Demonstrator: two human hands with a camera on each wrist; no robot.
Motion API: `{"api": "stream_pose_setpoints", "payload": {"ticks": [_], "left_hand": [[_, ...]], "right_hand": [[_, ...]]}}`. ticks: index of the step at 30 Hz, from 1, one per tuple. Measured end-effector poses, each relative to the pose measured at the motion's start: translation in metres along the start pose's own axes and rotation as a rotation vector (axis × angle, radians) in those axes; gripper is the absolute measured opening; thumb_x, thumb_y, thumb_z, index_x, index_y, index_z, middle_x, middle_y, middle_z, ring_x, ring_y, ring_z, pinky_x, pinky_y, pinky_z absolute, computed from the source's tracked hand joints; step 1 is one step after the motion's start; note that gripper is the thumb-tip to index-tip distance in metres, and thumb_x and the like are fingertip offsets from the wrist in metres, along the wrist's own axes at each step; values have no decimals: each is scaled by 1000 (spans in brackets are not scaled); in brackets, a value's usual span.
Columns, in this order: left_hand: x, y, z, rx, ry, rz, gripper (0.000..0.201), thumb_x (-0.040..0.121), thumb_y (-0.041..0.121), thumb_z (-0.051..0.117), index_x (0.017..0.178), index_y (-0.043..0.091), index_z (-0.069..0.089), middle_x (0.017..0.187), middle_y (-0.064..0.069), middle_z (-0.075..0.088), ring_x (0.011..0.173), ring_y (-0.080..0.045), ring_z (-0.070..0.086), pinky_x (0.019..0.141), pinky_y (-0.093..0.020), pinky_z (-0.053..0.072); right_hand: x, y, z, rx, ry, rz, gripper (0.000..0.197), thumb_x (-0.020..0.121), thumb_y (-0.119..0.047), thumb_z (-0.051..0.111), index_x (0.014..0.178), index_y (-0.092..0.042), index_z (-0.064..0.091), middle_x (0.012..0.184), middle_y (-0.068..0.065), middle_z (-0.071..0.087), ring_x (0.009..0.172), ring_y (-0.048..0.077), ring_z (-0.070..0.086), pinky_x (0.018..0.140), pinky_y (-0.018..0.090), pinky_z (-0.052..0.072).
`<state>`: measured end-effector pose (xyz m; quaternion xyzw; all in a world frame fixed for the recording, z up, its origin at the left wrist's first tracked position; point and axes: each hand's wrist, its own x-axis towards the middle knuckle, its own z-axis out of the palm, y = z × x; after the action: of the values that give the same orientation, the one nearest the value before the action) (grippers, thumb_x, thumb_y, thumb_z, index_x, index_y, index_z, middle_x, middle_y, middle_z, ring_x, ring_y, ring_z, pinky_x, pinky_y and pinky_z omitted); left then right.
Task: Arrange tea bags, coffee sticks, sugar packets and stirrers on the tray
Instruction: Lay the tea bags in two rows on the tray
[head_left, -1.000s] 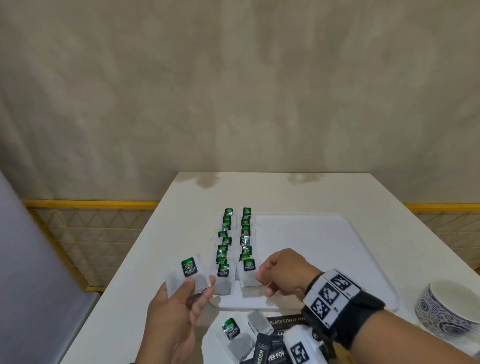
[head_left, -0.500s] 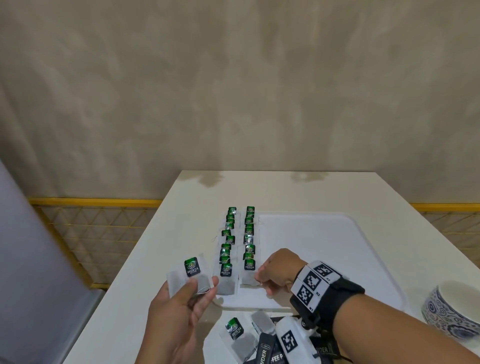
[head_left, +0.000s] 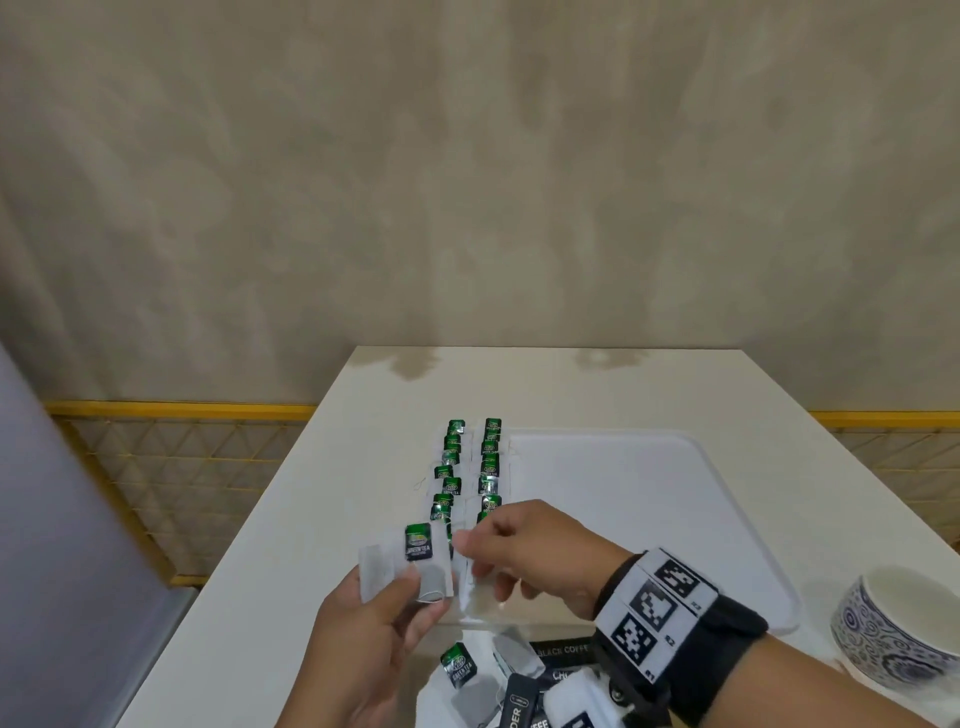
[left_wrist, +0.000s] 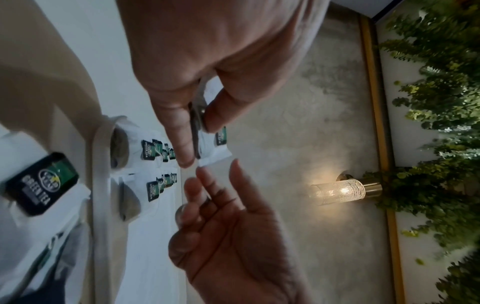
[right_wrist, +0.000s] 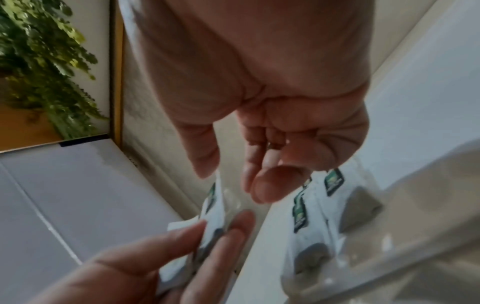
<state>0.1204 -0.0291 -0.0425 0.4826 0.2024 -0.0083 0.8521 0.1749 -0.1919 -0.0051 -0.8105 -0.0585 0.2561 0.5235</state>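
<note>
My left hand (head_left: 415, 587) pinches a white tea bag with a green tag (head_left: 400, 558) between thumb and fingers, just left of the tray's near left corner. The pinch shows in the left wrist view, left hand (left_wrist: 197, 131) on the tea bag (left_wrist: 215, 152). My right hand (head_left: 467, 545) reaches over from the right. Its fingers are loose and spread beside the bag's edge and hold nothing, as the right wrist view of the right hand (right_wrist: 233, 179) and the tea bag (right_wrist: 214, 207) shows. Two rows of tea bags (head_left: 470, 467) lie along the left side of the white tray (head_left: 649, 499).
Loose tea bags (head_left: 460, 670) and black coffee sticks (head_left: 561, 652) lie in a pile at the table's near edge, below my hands. A blue-patterned cup (head_left: 893, 629) stands at the right. The table's left edge drops off beside a yellow mesh railing (head_left: 182, 467).
My right hand left the nearest tea bag on the tray and moved left to the bag in my left hand. My left hand brought that bag slightly right and up.
</note>
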Motion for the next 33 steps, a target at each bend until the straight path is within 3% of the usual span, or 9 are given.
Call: {"api": "stream_pose_setpoints", "payload": {"ticks": [6, 9, 12, 17, 20, 22, 25, 28, 33], "left_hand": [[1, -1, 11, 90, 12, 66, 15, 84, -9, 61, 98, -5, 63, 88, -28, 71, 69, -32, 68, 55, -27, 59], [1, 6, 13, 72, 61, 84, 13, 84, -10, 61, 97, -6, 61, 80, -27, 68, 70, -33, 64, 54, -25, 59], [-1, 13, 9, 40, 66, 54, 11, 87, -11, 55, 97, -7, 57, 79, -23, 65, 71, -32, 68, 60, -26, 59], [-2, 12, 0, 47, 58, -15, 20, 96, 2, 43, 106, -7, 58, 97, -12, 45, 94, -43, 67, 64, -33, 61], [-5, 11, -2, 87, 55, -51, 21, 98, 7, 42, 108, -1, 59, 106, -26, 57, 93, -39, 69, 61, -30, 61], [-7, 10, -2, 109, 67, -60, 20, 98, 8, 42, 108, 1, 58, 103, -34, 60, 83, -35, 69, 57, -27, 60], [-10, 11, -4, 172, 90, -37, 18, 97, 11, 45, 104, 3, 59, 91, -25, 57, 56, -22, 56, 48, -26, 49], [-11, 10, -6, 206, 111, -39, 15, 95, 12, 49, 102, 1, 58, 71, -15, 50, 57, -21, 43, 54, -29, 36], [-14, 10, -2, 140, 114, -63, 16, 95, 18, 52, 97, 4, 55, 80, -13, 49, 65, -23, 47, 58, -30, 40]], "right_hand": [[-2, -2, 6, -41, 46, -28, 35, 75, -34, 79, 85, -3, 67, 83, 18, 72, 62, 15, 58, 51, 23, 37], [-2, 0, -5, -92, 150, 24, 16, 86, -23, 72, 83, -8, 68, 73, 9, 69, 53, 9, 55, 44, 16, 38], [1, 9, -23, -286, 238, 108, 22, 92, -27, 64, 75, -13, 59, 68, 3, 63, 53, 14, 53, 45, 18, 38], [11, 24, -23, -570, 55, 237, 23, 94, -27, 57, 77, -12, 58, 78, 5, 67, 54, 10, 51, 50, 17, 41], [20, 28, -15, -518, 31, 276, 28, 93, -29, 60, 69, -15, 55, 66, -1, 61, 57, 12, 56, 56, 20, 46], [19, 24, -12, -525, -6, 309, 32, 95, -31, 59, 68, -14, 54, 63, -2, 58, 51, 11, 50, 51, 19, 40], [19, 20, -9, -513, -7, 313, 31, 94, -31, 61, 68, -14, 54, 65, -2, 59, 49, 9, 50, 51, 18, 40], [21, 20, -7, -496, 6, 320, 32, 92, -30, 64, 66, -14, 55, 67, -3, 60, 47, 7, 51, 50, 17, 41], [23, 22, -7, -578, 13, 320, 38, 93, -36, 61, 62, -15, 54, 60, -5, 56, 43, 6, 48, 49, 16, 39]]}}
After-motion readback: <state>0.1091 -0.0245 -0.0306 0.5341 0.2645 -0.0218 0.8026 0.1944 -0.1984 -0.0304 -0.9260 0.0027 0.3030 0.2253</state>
